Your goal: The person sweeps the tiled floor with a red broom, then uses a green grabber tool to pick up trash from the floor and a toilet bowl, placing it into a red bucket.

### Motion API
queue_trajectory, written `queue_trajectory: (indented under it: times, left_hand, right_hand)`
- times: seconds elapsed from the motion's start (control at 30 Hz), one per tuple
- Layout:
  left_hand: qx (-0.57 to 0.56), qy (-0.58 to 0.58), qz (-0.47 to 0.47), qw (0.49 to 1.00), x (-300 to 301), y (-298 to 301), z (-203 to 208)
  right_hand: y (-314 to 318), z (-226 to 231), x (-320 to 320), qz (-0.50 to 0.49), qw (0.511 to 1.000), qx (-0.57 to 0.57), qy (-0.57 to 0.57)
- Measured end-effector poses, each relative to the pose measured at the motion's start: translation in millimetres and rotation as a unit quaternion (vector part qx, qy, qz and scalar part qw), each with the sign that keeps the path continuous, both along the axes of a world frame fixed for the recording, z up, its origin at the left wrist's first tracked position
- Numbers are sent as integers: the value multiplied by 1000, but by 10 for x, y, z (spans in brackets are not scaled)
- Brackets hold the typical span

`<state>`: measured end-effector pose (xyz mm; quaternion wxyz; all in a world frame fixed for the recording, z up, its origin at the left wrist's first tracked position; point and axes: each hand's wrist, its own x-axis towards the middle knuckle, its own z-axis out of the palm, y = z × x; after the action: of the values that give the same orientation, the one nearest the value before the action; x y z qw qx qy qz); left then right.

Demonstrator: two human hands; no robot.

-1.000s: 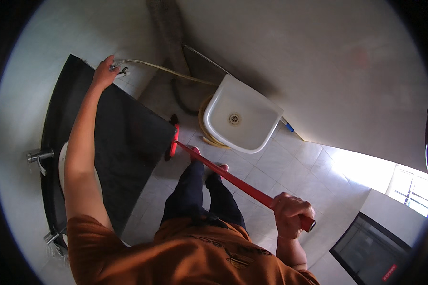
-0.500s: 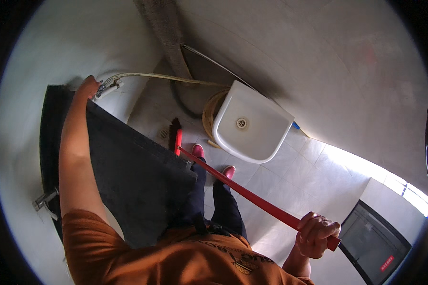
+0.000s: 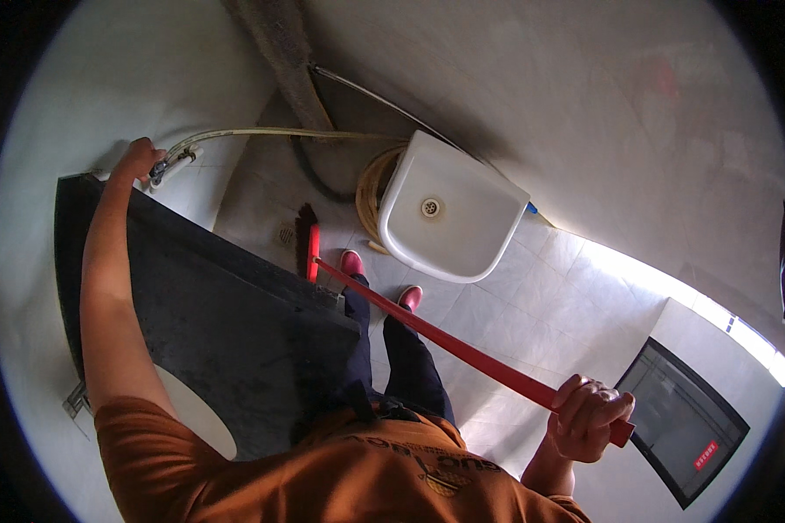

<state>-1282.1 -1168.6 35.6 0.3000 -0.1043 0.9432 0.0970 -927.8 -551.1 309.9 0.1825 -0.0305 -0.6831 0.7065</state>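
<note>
Within right hand (image 3: 590,420) — slender red broomstick (image 3: 462,348)

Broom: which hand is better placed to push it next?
Right, most likely: the right hand already grips the broom near its free end, while the left hand is away at the hose.

We count one white basin (image 3: 475,213), front corners rounded, with a round metal drain (image 3: 430,207); one black countertop (image 3: 227,314) with a white oval bowl (image 3: 199,411), partly hidden; one grate (image 3: 285,235) in grey floor tiles (image 3: 488,305); one dark-framed glass panel (image 3: 672,410) bearing a red label (image 3: 706,455).
</note>
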Motion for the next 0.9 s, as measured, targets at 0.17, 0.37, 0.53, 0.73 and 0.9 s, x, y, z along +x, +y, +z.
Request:
queue_trajectory:
  times: [0.17, 0.37, 0.53, 0.73, 0.9]
  left_hand:
    - [-21, 6, -117, 993, -168, -956, -537]
    - [43, 9, 52, 998, -263, -778, -559]
    - [24, -54, 250, 966, -347, -612, -508]
    - [-75, -153, 207, 963, -354, -732, -482]
    - [-101, -126, 245, 956, -377, -715, -499]
  right_hand:
    - [76, 19, 15, -8, 1000, 0, -10]
    - [114, 1, 107, -65, 997, -5, -28]
    - [214, -5, 217, -58, 997, 4, -47]
    - [462, -66, 612, -50, 995, -45, -75]
    - [503, -94, 668, -72, 995, -21, -62]
